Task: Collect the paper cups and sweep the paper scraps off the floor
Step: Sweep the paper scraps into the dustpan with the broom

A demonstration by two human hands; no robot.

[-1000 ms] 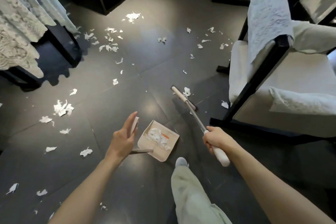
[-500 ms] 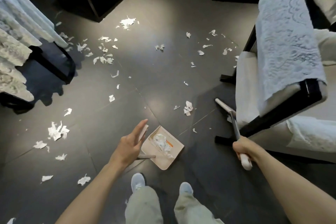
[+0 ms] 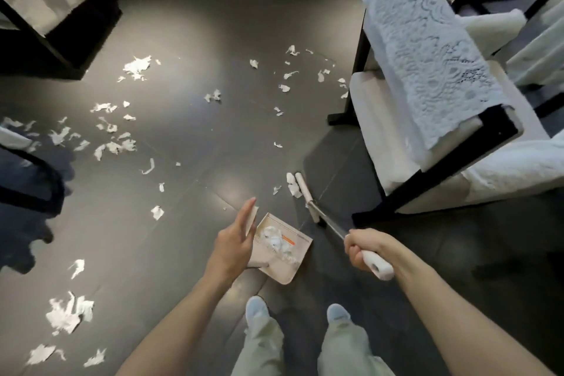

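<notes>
Two shoes [image 3: 257, 308] and pale trouser legs at the bottom edge, standing on the dark tile floor [image 3: 189, 27]. Left hand [image 3: 233, 243] has fingers extended flat, resting on the upright handle of the beige dustpan [image 3: 285, 250]; cannot tell how firmly it grips. Dustpan sits on the floor just ahead of the shoes, with crumpled paper scraps inside. Right hand [image 3: 363, 246] is fisted around the white grip of the broom [image 3: 317, 214], shaft angled down and away. Broom head touches the floor beside a scrap [image 3: 292, 188] (next to the armchair [image 3: 396, 119] leg). Farther out, many paper scraps [image 3: 114, 145] lie scattered left and centre, a bigger clump [image 3: 137, 67] toward the far wall. Lace cloth [image 3: 427, 40] drapes over the armchair back.
</notes>
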